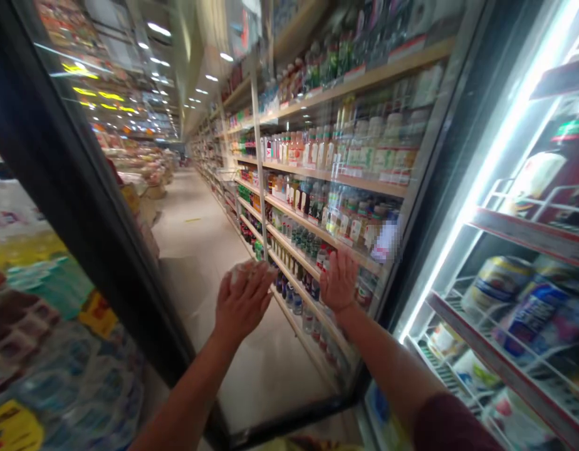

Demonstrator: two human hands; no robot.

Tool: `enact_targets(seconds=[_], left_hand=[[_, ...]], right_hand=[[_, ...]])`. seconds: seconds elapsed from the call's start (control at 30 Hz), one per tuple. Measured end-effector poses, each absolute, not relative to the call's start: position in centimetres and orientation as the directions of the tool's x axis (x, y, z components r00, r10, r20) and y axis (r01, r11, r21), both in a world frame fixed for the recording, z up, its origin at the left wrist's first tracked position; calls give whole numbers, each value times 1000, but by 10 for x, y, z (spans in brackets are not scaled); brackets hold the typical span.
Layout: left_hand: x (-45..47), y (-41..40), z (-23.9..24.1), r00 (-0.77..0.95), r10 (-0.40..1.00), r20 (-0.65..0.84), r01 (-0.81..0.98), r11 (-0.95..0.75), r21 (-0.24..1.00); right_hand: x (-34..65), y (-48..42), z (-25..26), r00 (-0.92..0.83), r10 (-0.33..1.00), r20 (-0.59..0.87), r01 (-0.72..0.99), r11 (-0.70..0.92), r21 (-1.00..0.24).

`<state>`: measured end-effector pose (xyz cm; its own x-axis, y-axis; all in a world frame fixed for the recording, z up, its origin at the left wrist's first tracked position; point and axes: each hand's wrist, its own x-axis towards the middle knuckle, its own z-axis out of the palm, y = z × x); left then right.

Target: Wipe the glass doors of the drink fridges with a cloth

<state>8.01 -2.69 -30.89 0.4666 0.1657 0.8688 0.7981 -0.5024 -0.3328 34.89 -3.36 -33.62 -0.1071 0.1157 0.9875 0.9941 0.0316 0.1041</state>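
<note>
Both hands are raised against the glass door [289, 188] of a store cooler, which stands swung out across the middle of the frame. The right hand [339, 280] lies flat on the pane, fingers spread and pointing up, holding nothing. The palm seems pressed there to steady or push the door, since it sits near the door's right edge, just beside the dark frame. The left hand [242, 304] is lower and to the left, fingers loosely extended and open. Something pale and blurred shows at its fingertips, but it cannot be told whether the hand grips it or only touches the glass.

Through the glass, a long aisle runs toward the upper left of the frame, with stocked shelves [327, 181] of bottles along its right side. The door's black frame [78, 207] cuts diagonally across the left of the frame; beyond it, at lower left, are blurred packs of goods.

At the right of the frame the cooler interior is exposed: a bright light strip [487, 169] runs down its edge, and wire racks [515, 351] hold cans and cartons. The open door stands between the person and the aisle, and both forearms reach up from the bottom of the frame to meet it.
</note>
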Motion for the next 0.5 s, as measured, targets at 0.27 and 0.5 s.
enact_targets(seconds=[0.27,0.5], left_hand=[[53,-21,-287,155,155,976,899,-432,-74],[43,-26,-311,468,133,874,819,-437,-372]], right_hand=[[349,-35,-338,-103,127,987,995,9,103],[351,-38,-337,-133,118,984,991,26,130]])
